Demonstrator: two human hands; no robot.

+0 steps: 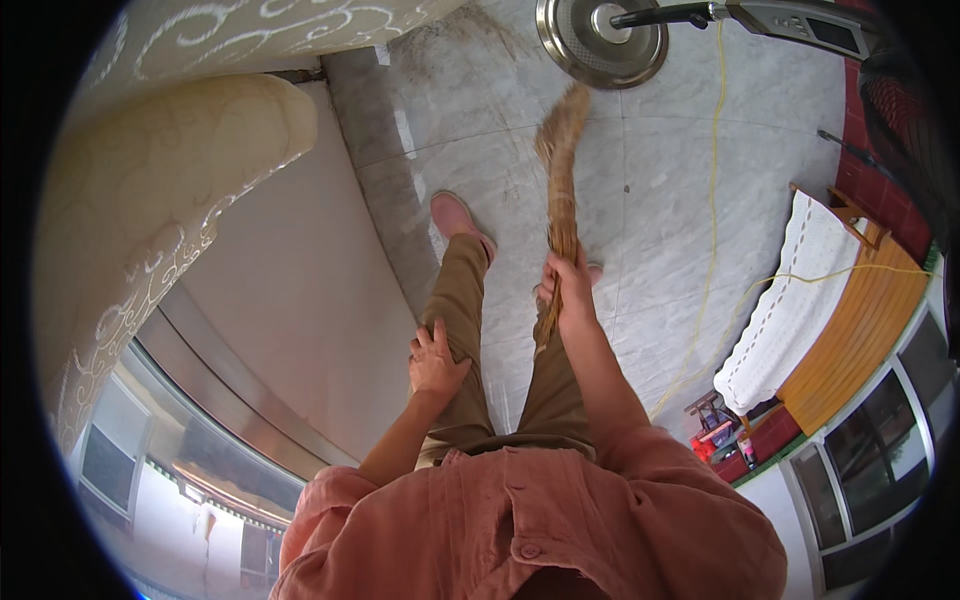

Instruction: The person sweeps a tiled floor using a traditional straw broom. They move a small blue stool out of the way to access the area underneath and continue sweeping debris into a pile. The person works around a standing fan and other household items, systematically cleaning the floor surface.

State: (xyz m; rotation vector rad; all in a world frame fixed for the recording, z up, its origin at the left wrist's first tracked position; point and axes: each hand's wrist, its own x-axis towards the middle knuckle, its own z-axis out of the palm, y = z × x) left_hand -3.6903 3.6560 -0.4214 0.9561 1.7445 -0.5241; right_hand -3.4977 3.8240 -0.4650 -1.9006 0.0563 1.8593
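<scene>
My right hand (570, 283) is wrapped round the bound handle of a short straw hand broom (562, 190). The broom points away from me, and its frayed bristle end lies over the grey tiled floor (660, 190). My left hand (436, 362) rests on my left thigh with its fingers spread and holds nothing. Brown smudges mark the floor ahead and to the left of the bristles.
At the far right stands a round metal weighing base (603, 40) with a post and display. A yellow cord (716, 150) runs across the floor. To the right is a wooden bench (850, 330) with a white cloth. Patterned cream fabric (180, 150) hangs at left.
</scene>
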